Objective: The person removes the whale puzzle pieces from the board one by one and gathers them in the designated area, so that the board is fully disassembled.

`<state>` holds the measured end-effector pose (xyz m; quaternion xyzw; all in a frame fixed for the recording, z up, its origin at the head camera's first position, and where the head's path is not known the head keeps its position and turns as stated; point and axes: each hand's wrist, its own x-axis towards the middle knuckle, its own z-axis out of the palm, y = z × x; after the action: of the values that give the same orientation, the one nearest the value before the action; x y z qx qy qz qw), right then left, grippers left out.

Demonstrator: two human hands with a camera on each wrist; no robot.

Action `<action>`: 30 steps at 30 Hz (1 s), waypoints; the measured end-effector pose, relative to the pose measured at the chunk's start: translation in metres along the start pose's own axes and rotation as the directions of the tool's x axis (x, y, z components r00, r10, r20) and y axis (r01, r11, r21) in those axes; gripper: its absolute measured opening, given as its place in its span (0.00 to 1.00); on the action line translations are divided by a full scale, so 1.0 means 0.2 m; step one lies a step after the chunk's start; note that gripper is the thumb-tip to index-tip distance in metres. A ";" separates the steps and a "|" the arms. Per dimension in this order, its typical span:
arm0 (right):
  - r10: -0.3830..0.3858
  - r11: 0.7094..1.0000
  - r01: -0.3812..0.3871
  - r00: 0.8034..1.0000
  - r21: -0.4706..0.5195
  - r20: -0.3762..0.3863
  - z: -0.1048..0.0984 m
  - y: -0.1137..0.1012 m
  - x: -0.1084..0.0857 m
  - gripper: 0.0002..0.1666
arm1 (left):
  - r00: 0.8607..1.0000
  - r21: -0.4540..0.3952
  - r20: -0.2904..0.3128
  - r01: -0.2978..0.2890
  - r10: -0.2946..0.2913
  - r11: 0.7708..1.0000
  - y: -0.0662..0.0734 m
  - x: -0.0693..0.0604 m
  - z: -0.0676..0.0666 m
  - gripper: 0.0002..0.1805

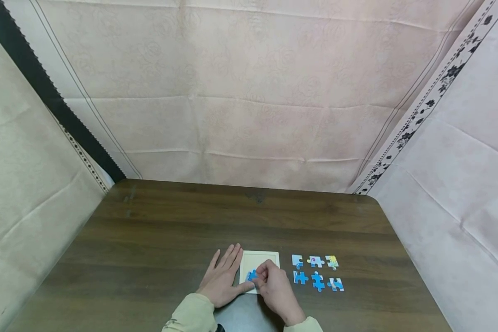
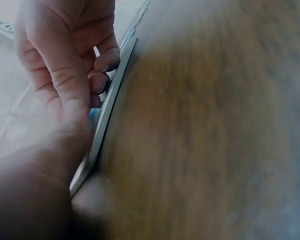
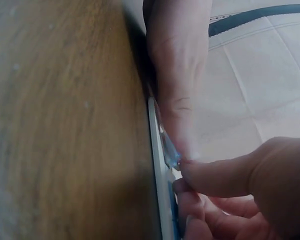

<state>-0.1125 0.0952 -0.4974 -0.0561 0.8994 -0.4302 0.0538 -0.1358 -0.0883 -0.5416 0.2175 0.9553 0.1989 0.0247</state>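
A cream puzzle tray [image 1: 259,255] with a raised rim lies near the table's front edge. Blue jigsaw pieces [image 1: 251,275] show in its lower part, partly covered by hands. My left hand [image 1: 224,283] rests along the tray's left side, fingers straight, thumb stretched over the lower edge beside the pieces. From the right, my right hand [image 1: 277,290] reaches over the tray with curled fingers. Close up in the right wrist view, its thumb and fingertips pinch at a blue jigsaw piece [image 3: 171,152], low against the tray and touching the left thumb. Fingers hide most of that piece.
Right of the tray, several loose jigsaw pieces lie in two rows, among them a yellow-patterned piece [image 1: 332,262] and a blue piece [image 1: 317,281]. The brown wooden table [image 1: 170,230] is bordered by pale cloth hangings [image 1: 249,92] at the back and both sides.
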 end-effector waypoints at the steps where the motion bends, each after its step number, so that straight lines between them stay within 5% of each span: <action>1: 0.011 1.000 -0.011 1.000 0.011 0.003 0.00 0.00 0.00 0.08 | 1.000 0.009 0.010 0.007 -0.007 1.000 0.00 0.00 0.00 0.56; 16: 0.055 0.974 -0.058 0.998 0.218 0.017 -0.02 0.02 -0.01 0.07 | 0.999 0.026 0.043 0.025 -0.027 0.999 0.02 0.00 -0.02 0.57; 30: 0.105 0.944 -0.097 0.994 0.314 -0.008 -0.07 0.05 -0.02 0.10 | 0.998 0.026 0.058 0.029 -0.031 0.999 0.01 0.00 -0.02 0.57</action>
<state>-0.1119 0.1130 -0.4957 0.0046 0.8221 -0.5647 0.0728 -0.1360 -0.0871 -0.5365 0.2092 0.9597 0.1799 0.0525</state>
